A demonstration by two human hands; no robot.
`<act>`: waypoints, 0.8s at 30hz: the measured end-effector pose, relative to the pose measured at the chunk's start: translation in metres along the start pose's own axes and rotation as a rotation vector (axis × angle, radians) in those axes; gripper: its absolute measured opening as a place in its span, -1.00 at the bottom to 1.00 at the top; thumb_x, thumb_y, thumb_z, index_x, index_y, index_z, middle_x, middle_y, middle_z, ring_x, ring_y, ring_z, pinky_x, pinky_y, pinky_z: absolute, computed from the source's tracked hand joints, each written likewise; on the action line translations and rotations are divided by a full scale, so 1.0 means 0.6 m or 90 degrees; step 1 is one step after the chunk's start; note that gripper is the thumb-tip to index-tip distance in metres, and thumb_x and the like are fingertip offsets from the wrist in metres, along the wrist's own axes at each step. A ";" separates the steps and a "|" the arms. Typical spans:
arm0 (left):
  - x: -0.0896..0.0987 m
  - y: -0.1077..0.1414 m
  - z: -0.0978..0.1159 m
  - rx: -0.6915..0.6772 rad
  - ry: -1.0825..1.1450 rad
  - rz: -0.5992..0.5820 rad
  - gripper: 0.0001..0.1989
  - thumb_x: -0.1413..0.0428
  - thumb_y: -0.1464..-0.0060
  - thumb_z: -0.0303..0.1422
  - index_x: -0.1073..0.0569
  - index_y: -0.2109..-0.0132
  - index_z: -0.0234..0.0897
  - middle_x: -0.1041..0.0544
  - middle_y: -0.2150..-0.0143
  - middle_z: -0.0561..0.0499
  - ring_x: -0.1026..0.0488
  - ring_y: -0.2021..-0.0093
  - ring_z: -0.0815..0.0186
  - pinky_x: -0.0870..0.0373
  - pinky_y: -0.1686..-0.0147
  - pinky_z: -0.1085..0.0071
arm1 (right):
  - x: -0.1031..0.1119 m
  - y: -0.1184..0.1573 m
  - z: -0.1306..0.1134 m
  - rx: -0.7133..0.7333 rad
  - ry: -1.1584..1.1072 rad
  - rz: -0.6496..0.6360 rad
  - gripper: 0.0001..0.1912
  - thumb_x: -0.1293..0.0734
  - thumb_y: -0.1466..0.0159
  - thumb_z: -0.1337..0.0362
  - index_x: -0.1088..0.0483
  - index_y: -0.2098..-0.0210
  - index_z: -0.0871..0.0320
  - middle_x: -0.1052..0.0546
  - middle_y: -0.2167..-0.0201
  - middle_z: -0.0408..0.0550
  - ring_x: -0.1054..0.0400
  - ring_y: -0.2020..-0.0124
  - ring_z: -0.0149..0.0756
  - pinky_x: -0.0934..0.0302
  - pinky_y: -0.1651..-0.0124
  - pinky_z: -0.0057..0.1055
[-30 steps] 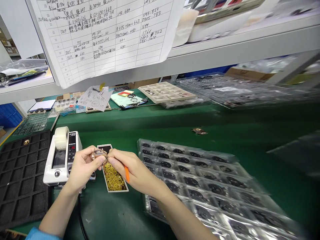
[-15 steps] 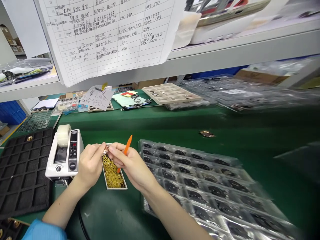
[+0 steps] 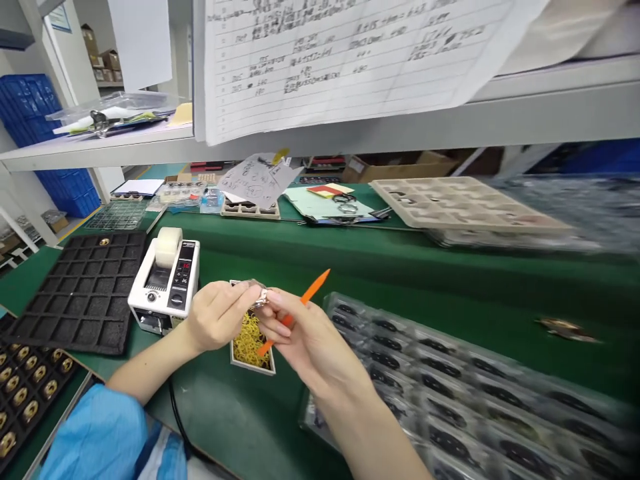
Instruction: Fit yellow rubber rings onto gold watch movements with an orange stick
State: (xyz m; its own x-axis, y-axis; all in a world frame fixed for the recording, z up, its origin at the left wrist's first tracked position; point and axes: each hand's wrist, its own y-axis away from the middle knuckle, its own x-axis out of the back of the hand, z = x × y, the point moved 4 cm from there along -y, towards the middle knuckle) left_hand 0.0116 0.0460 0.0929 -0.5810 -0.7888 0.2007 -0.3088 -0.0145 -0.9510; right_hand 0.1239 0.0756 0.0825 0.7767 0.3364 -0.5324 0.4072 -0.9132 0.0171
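Both hands meet over a small white box [image 3: 253, 368] of yellow pieces. My left hand [image 3: 220, 319] pinches a small shiny metal part [image 3: 261, 299] between thumb and fingers. From the other side, my right hand [image 3: 305, 333] grips the same part with its thumb and fingertip, and an orange pointed stick [image 3: 315, 285] lies held across its fingers. The stick's lower end hangs over the yellow pieces. Fine details of the metal part are too small to make out.
A white tape dispenser [image 3: 165, 280] and a black compartment tray [image 3: 85, 293] stand left. Clear trays of black parts [image 3: 440, 387] lie right, near a loose metallic piece [image 3: 567, 329]. Behind are a beige tray [image 3: 460, 200] and a shelf [image 3: 350, 143] with hanging papers.
The view has swung left, so the scene sits farther right. Both hands still hold the small part, which now looks silvery and turned; the orange stick stays in my right hand.
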 end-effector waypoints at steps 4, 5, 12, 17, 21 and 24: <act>0.019 0.007 0.013 0.106 -0.004 -0.035 -0.75 -0.03 -0.15 -0.62 -0.44 0.04 -0.39 -0.58 0.29 -0.13 -0.51 0.28 0.29 -0.51 0.30 0.39 | -0.005 -0.002 0.007 0.021 0.048 -0.016 -0.62 -0.51 0.02 0.08 -0.33 0.62 0.21 -0.21 0.62 -0.23 0.11 0.66 -0.59 0.18 0.65 -0.55; 0.025 0.017 0.018 0.189 0.011 -0.052 -0.73 -0.03 -0.14 -0.61 -0.45 0.02 -0.36 -0.57 0.21 -0.16 -0.51 0.19 0.26 -0.50 0.21 0.34 | -0.004 -0.006 0.009 0.038 0.074 -0.009 -0.63 -0.50 0.02 0.08 -0.34 0.61 0.20 -0.21 0.64 -0.23 0.10 0.66 -0.58 0.17 0.65 -0.55; 0.095 0.206 0.032 1.076 0.287 0.007 -0.65 -0.28 0.10 -0.13 -0.53 0.28 -0.35 -0.55 0.40 -0.09 -0.50 0.41 0.28 -0.39 0.46 0.42 | 0.052 -0.030 -0.022 0.294 0.264 0.274 -0.78 -0.47 0.08 0.17 -0.41 0.55 0.14 -0.39 0.60 -0.17 -0.27 0.52 -0.35 -0.12 0.49 -0.44; 0.162 0.274 -0.016 1.219 0.300 0.066 -0.34 -0.14 0.17 0.20 -0.49 0.34 -0.43 -0.33 0.67 0.09 -0.16 0.75 0.51 0.06 0.74 0.55 | 0.062 -0.025 -0.037 0.310 0.276 0.310 -0.82 -0.45 0.05 0.18 -0.43 0.54 0.13 -0.42 0.58 -0.13 -0.28 0.49 -0.32 -0.14 0.44 -0.39; 0.168 0.261 -0.049 1.209 0.273 0.096 -0.47 -0.25 0.25 0.07 -0.43 0.43 -0.37 -0.16 0.72 0.23 0.00 0.74 0.56 0.11 0.70 0.55 | 0.055 -0.019 -0.039 0.321 0.304 0.294 -0.81 -0.44 0.04 0.16 -0.41 0.53 0.13 -0.43 0.56 -0.11 -0.30 0.48 -0.29 -0.16 0.44 -0.37; 0.162 0.223 -0.049 1.133 0.233 0.107 -0.63 -0.24 0.14 -0.09 -0.37 0.49 -0.31 -0.08 0.70 0.25 0.01 0.69 0.53 0.07 0.64 0.53 | 0.054 -0.020 -0.037 0.320 0.330 0.269 -0.80 -0.42 0.01 0.14 -0.41 0.52 0.14 -0.44 0.54 -0.11 -0.34 0.45 -0.26 -0.20 0.42 -0.36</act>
State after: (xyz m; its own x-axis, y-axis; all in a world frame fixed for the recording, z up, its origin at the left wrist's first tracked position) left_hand -0.1084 -0.0145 -0.0079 -0.7098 -0.6958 -0.1097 0.7004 -0.7138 -0.0049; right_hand 0.1549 0.1025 0.0841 0.9885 -0.1068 -0.1068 -0.1356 -0.9388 -0.3165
